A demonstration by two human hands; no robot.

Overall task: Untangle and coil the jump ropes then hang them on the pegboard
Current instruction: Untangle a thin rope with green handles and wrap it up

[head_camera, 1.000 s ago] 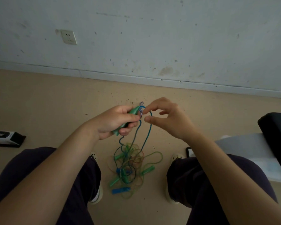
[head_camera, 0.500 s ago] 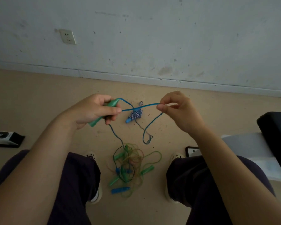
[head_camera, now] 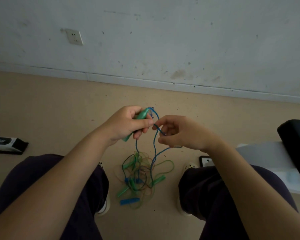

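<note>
1. Both hands are busy at chest height between the knees: the left hand is wrapped round a green handle, thumb pressed across it, and the right hand has its fingers curled in, with the blue cord running between its fingertips in what looks like a light pinch.
2. From the handle the blue cord arches over to the right hand. Two strands then drop to the floor, one from under the left hand and one from the right.
3. Both strands end in the tangle of jump ropes on the floor between the feet. It is a knot of green, blue and clear cords with several green and blue handles mixed in. The pegboard is not in view.
4. The step in hand looks like feeding the blue rope free, or starting a coil at the handle. To do it well, I would keep the handle fixed, draw cord through the right fingertips in even lengths, and lift slowly so that the pile does not tighten. If a strand snags, slacken and shake it rather than pull.
5. Further out lie a tan floor, a scuffed wall with a socket, a black-and-white box at left and a dark seat at right.
</note>
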